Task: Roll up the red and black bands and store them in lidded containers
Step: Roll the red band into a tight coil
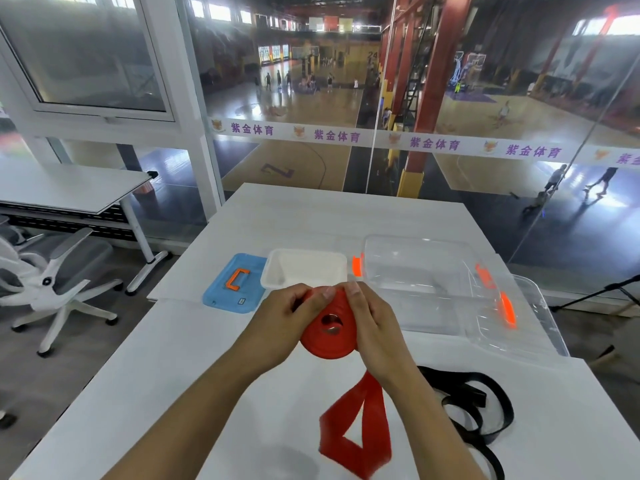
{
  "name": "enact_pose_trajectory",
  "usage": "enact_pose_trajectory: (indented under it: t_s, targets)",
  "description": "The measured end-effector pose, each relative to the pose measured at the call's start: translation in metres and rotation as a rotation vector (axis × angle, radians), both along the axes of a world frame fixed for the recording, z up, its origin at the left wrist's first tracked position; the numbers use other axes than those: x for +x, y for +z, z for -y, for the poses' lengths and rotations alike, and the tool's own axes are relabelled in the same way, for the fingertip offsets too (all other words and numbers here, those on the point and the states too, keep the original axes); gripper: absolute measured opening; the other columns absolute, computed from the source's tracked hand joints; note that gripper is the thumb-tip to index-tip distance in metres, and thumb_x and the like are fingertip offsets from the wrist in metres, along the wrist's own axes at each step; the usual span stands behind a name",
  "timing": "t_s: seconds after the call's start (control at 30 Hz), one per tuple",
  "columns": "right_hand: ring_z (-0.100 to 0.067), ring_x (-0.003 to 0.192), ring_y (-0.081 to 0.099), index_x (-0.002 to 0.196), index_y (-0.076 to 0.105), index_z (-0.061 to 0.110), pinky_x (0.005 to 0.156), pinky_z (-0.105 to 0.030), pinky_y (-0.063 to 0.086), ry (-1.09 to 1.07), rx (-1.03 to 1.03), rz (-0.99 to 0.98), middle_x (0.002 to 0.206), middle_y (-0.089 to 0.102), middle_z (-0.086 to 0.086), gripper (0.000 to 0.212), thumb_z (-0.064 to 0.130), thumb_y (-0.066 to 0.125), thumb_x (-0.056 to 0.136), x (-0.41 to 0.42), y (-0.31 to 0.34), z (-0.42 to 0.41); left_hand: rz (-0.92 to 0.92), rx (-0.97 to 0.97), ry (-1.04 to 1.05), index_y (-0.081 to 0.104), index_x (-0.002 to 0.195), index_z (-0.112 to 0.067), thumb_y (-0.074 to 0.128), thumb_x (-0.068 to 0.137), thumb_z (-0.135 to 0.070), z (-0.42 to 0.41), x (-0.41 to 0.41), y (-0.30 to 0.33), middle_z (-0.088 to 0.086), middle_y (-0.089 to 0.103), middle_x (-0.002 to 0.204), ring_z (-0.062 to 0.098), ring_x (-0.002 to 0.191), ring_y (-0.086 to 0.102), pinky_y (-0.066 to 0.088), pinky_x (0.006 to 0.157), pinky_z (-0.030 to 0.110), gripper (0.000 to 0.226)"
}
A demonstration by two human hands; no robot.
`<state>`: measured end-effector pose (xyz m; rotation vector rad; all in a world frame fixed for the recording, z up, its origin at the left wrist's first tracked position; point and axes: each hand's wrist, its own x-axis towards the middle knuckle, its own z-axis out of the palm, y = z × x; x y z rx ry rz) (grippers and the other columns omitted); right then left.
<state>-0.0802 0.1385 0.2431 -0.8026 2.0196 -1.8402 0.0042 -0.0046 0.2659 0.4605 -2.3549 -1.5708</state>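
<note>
At the far left of the white tabletop [194, 341] I see a flat blue plastic lid [232, 285] with an orange handle, lying loose just left of a small white rectangular tub [304, 268], which stands open.

My left hand [287, 320] and right hand [372, 323] meet just in front of that tub, each with fingers curled around the edge of a half-wound coil of the flat red elastic band [327, 327]. The coil is lifted off the table, and its unrolled tail hangs toward me in a slack, twisted loop.

The band looks light, soft and springy, so I judge the coil will try to unwind unless I pinch the outer wrap against the roll; the rim is the place to hold.

To the right sits a large clear plastic bin [415, 282] with orange latches, and its clear lid [526, 317] leans beside it at the table's right edge. Near right lies the flat black band [485, 410], loose and tangled, touching nothing red that I can see.

The tub mouth is unobstructed, though small for this coil, I suspect.
</note>
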Motion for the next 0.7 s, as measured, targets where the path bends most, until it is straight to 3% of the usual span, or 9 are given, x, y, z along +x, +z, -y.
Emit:
enact_pose_trajectory:
  t_s: [0.07,0.13,0.23,0.47,0.6,0.7]
  targets:
    - [-0.032,0.075,0.059,0.087,0.063,0.023,0.074,-0.050,0.056,-0.021,-0.031,0.057,0.077,0.061,-0.002,0.049,0.065,0.040,0.102,0.001,0.000,0.001,-0.050,0.024,0.054,0.073,0.091,-0.024,0.051,0.086,-0.067,-0.003,0.000,-0.003,-0.005,0.074,0.086,0.009,0.080,0.068,0.055,0.074,0.025,0.049]
    - [-0.020,0.059,0.046,0.081,0.059,0.028,0.058,-0.036,0.044,-0.007,-0.039,0.063,0.065,0.051,0.005,0.046,0.064,0.040,0.103,0.003,-0.001,0.000,-0.100,0.074,0.132,0.074,0.094,-0.025,0.050,0.083,-0.067,-0.005,0.000,-0.003,-0.008,0.074,0.086,0.004,0.081,0.068,0.051,0.070,0.017,0.049]
    - [-0.020,0.055,0.046,0.095,0.066,0.031,0.052,-0.033,0.043,0.004,-0.095,0.099,0.065,0.055,0.005,0.038,0.056,0.039,0.104,0.010,-0.002,0.001,-0.185,0.139,0.219,0.074,0.098,-0.024,0.050,0.082,-0.065,-0.009,-0.002,-0.001,-0.011,0.076,0.086,0.002,0.083,0.070,0.052,0.068,0.011,0.050]
    - [-0.019,0.067,0.065,0.122,0.063,0.038,0.066,-0.038,0.061,-0.093,-0.177,0.161,0.096,0.074,0.003,0.038,0.063,0.042,0.101,0.027,-0.017,0.014,-0.302,0.282,0.414,0.073,0.095,-0.022,0.049,0.086,-0.060,-0.028,-0.006,-0.007,-0.008,0.075,0.082,-0.002,0.077,0.069,0.050,0.062,0.008,0.046]
    - [-0.014,0.075,0.065,0.114,0.062,0.037,0.074,-0.034,0.054,-0.186,-0.123,0.154,0.085,0.070,0.011,0.043,0.072,0.045,0.096,0.031,-0.032,0.018,-0.304,0.252,0.434,0.072,0.103,-0.022,0.047,0.088,-0.061,-0.034,-0.002,-0.016,-0.008,0.075,0.090,0.001,0.083,0.069,0.049,0.064,0.006,0.049]
    - [0.002,0.096,0.068,0.117,0.059,0.036,0.083,-0.013,0.048,-0.189,-0.054,0.080,0.102,0.071,0.025,0.043,0.067,0.040,0.096,0.031,-0.027,0.014,-0.293,0.255,0.429,0.072,0.108,-0.018,0.046,0.087,-0.061,-0.032,0.000,-0.020,-0.005,0.075,0.095,-0.001,0.084,0.069,0.048,0.065,0.005,0.055]
